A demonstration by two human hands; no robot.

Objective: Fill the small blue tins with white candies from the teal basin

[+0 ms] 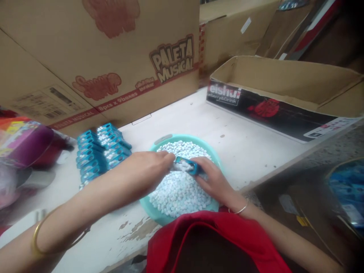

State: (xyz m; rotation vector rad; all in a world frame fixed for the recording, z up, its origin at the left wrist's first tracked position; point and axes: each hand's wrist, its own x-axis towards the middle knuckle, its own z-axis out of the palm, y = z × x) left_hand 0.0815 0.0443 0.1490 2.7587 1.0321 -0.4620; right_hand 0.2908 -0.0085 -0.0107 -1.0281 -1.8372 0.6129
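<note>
A small blue container [193,169] with white pellets showing in its open side is held above a turquoise basin [216,153]. My right hand [212,178] is closed around its right end. At its left end, my left hand [152,167] has its fingers pinched together on the edge; the fingertips are partly hidden. White, rounded pellets [179,193] fill much of the basin beneath both hands. To the left, behind my left forearm, stand two rows of similar blue containers [92,157] with white pellets in them.
Large cardboard boxes [127,57] stand along the back of the white table [182,113]. An open black-printed carton [256,110] sits at the right. Colourful plastic packaging [28,140] lies at the left. Below the table's right edge is a container of blue items [349,189].
</note>
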